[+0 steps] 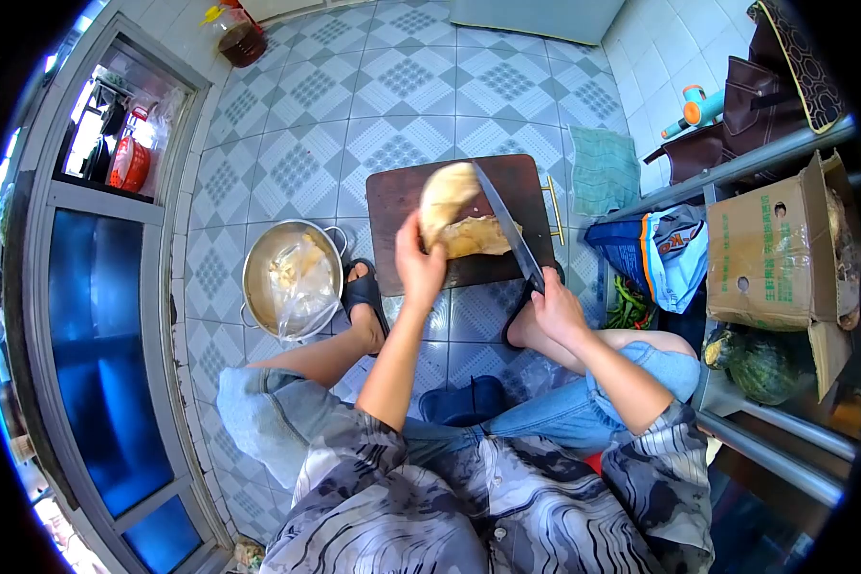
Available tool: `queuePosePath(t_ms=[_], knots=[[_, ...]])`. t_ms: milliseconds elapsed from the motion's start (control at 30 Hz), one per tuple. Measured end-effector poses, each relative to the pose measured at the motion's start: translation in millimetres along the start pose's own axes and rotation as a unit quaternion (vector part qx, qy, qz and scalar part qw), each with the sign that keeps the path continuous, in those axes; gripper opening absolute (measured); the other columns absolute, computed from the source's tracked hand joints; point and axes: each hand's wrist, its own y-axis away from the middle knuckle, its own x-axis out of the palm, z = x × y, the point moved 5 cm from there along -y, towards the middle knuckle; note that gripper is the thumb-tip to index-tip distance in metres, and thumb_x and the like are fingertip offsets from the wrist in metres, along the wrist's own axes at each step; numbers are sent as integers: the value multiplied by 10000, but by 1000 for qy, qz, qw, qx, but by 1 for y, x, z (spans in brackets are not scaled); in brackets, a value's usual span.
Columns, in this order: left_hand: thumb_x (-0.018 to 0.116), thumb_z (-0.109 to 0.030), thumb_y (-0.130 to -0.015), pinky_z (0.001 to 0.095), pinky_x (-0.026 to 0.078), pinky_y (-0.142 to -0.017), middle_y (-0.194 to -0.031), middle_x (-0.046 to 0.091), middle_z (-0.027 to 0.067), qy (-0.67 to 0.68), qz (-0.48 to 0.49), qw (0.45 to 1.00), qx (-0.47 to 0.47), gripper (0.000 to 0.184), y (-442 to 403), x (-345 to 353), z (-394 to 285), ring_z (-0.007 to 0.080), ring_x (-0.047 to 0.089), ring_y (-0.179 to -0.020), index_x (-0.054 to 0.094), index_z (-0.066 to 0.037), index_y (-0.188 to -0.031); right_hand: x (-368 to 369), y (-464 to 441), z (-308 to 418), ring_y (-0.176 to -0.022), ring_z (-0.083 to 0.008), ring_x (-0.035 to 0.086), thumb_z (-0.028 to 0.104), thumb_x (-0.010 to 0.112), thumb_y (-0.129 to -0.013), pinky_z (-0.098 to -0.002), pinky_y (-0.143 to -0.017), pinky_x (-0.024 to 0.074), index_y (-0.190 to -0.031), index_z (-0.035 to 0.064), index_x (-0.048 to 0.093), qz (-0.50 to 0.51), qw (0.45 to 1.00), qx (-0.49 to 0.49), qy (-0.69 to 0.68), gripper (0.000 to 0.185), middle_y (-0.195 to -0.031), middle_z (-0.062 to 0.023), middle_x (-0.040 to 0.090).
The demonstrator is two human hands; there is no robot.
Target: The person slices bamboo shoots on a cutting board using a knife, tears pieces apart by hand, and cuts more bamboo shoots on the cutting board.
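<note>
My left hand (420,263) is closed on a pale yellow, rounded piece of food (448,196), slightly blurred, held up over the board; its exact kind I cannot make out. My right hand (558,308) grips the handle of a long kitchen knife (505,220), whose blade points up and left, its tip close to the right of the pale piece. Beneath both lies a dark brown cutting board (392,201) with a gold-coloured handle on its right side. On the board, a flat, ragged yellow-brown piece (478,237) rests behind the blade.
Left of the board stands a metal pot (254,251) with pale pieces and a clear plastic bag (304,292) in it. To the right, a shelf holds a cardboard box (761,258) and a dark green squash (761,368). Green chillies (628,306) lie near a blue-and-white bag (674,256).
</note>
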Motion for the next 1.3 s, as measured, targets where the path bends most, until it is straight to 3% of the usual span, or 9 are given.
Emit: queuePosePath(t_ms=[100, 400, 600, 700, 767, 900, 967, 1100, 1300], knots=[[566, 15, -691, 400, 407, -873, -1034, 505, 158, -151, 42, 982, 102, 411, 15, 18, -16, 337, 474, -997, 549, -44, -1097, -3, 1, 3, -819, -456, 576, 163, 528, -833, -527, -723, 445, -1166, 31, 373, -2, 1000, -6, -12, 390, -906, -267, 598], [641, -14, -676, 411, 405, -854, -1087, 494, 159, -144, 35, 975, 166, 261, 28, 35, -38, 342, 460, -1032, 554, -35, -921, -1, 1, 4, -838, -446, 572, 163, 530, -835, -497, -727, 449, -1175, 43, 416, -13, 995, -63, -78, 378, -920, -253, 596], [630, -101, -786, 425, 390, -861, -1066, 490, 203, -94, 19, 988, 117, 199, 18, 27, -25, 361, 471, -994, 503, 0, -901, -6, 11, 18, -887, -443, 559, 146, 525, -836, -485, -745, 451, -1199, 43, 404, -18, 993, -109, -48, 396, -993, -240, 583], [600, -146, -837, 401, 391, -847, -1043, 487, 206, -42, 10, 997, 56, 255, 10, 26, -16, 332, 483, -970, 474, 18, -987, -10, 15, 24, -898, -441, 557, 149, 520, -837, -486, -750, 454, -1212, 37, 393, -1, 993, -119, -20, 411, -1017, -237, 580], [607, -187, -846, 355, 404, -811, -1004, 485, 170, 31, -29, 999, -8, 330, 5, 21, -9, 255, 490, -903, 453, 39, -1029, -6, 17, 26, -901, -437, 559, 149, 515, -839, -484, -752, 456, -1217, 33, 387, 14, 993, -119, -11, 416, -1025, -234, 579], [668, -204, -806, 289, 425, -720, -898, 511, 94, 51, -20, 998, -43, 397, -4, 12, -16, 154, 485, -786, 459, 38, -1040, -6, 18, 28, -881, -409, 578, 152, 499, -848, -476, -744, 465, -1225, 27, 378, -5, 986, -164, 18, 415, -1035, -218, 579], [734, -200, -744, 236, 419, -624, -770, 512, 20, 74, 49, 992, -84, 442, -6, 15, -20, 89, 453, -666, 468, 20, -1022, -10, 18, 31, -870, -394, 588, 158, 497, -853, -473, -737, 469, -1223, 28, 378, -13, 986, -166, 27, 409, -1040, -210, 577], [766, -167, -703, 220, 409, -575, -710, 511, -12, 112, 139, 975, -135, 421, 0, 26, -22, 57, 438, -628, 479, -9, -967, -16, 18, 34, -874, -389, 587, 151, 502, -850, -467, -741, 471, -1216, 16, 379, -48, 986, -157, 15, 409, -1038, -209, 580], [702, -121, -743, 272, 455, -782, -948, 604, 71, 299, 196, 909, -216, 385, 7, 33, -26, 125, 568, -869, 500, 11, -1043, -22, 20, 41, -852, -380, 590, 137, 509, -845, -463, -721, 471, -1206, 14, 383, -62, 983, -171, 1, 402, -994, -206, 582]])
